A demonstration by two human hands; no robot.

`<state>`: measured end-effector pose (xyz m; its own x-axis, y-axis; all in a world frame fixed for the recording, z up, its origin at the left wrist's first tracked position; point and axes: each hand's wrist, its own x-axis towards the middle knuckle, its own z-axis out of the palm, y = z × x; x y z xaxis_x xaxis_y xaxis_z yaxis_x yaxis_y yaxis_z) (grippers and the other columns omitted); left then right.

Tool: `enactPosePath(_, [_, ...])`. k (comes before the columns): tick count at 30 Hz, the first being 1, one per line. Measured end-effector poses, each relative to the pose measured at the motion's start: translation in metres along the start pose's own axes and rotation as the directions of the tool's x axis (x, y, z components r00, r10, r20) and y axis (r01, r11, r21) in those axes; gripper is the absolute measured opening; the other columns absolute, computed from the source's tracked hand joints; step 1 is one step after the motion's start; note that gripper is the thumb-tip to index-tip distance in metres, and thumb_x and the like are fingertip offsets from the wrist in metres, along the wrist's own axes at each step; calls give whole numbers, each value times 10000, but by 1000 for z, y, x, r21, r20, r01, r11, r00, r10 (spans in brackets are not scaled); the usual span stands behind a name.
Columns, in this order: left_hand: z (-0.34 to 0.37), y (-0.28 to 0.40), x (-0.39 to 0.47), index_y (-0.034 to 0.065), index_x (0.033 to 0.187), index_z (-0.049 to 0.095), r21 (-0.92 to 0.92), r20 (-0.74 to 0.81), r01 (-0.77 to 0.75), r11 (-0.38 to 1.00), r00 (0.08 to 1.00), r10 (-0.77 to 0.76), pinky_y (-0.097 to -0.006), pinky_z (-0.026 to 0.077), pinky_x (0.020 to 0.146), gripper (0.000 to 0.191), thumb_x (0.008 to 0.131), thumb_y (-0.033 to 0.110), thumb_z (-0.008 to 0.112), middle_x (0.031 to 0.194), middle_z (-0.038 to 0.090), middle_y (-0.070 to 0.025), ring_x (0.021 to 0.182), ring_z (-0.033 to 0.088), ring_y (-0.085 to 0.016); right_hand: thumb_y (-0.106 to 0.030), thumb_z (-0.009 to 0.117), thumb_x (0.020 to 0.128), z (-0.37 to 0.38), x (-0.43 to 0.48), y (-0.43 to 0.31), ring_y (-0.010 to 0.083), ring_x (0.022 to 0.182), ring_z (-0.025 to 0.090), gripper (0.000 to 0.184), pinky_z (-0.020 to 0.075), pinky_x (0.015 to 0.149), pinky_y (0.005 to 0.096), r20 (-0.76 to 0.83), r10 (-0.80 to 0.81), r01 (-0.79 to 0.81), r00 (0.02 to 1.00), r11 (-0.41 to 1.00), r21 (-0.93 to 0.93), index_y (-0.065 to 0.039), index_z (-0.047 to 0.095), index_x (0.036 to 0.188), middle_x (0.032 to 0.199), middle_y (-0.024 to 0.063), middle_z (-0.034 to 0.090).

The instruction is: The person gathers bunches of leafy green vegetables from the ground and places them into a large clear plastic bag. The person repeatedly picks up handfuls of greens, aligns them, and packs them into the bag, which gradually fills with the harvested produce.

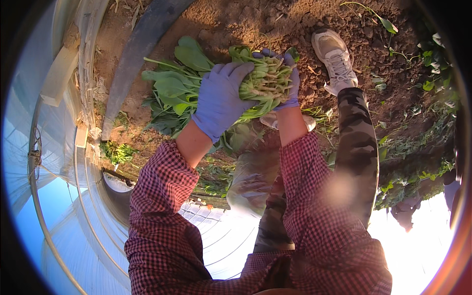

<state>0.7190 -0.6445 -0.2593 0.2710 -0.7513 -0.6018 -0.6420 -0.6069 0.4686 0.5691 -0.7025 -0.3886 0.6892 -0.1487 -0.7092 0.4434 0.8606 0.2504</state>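
Between my two gloved hands is a thick bunch of leafy greens (265, 79), its cut stem ends and roots to the right and its broad green leaves to the left. My left hand (225, 92), in a blue-purple glove, lies over the stems with its fingers bent around them. My right hand (291, 83), in a like glove, cups the root end from the far side; its palm and some fingers are hidden behind the bunch. More dark leaves (166, 114) hang below the bunch on the left.
Bare soil (228, 18) lies beyond my hands. A dark flat strip (136, 55) and the greenhouse's plastic wall (62, 121) run on the left. A small pile of greens (118, 152) lies near it. My shoe (333, 55) stands right of the bunch; low plants (413, 129) grow farther right.
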Motion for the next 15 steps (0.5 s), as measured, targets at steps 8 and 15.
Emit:
enactPosePath(8, [-37, 122, -98, 75, 1290, 565, -174, -515, -5, 985, 853, -87, -370, 419, 808, 600, 731, 240, 707, 1132, 583, -79, 915, 545, -251, -384, 411, 991, 150, -92, -32, 330, 1108, 583, 552, 498, 980, 450, 330, 86, 45, 940, 929, -368, 116, 538, 1187, 1174, 284, 578])
enactPosePath(15, [4, 175, -128, 54, 1252, 605, -586, -660, -247, 772, 699, -277, -339, 438, 750, 530, 727, 113, 643, 1084, 597, -57, 876, 564, -218, -375, 385, 992, 216, -155, -47, 342, 1142, 557, 587, 357, 1067, 474, 451, 196, 280, 871, 557, -782, 138, 488, 1259, 1061, 255, 622])
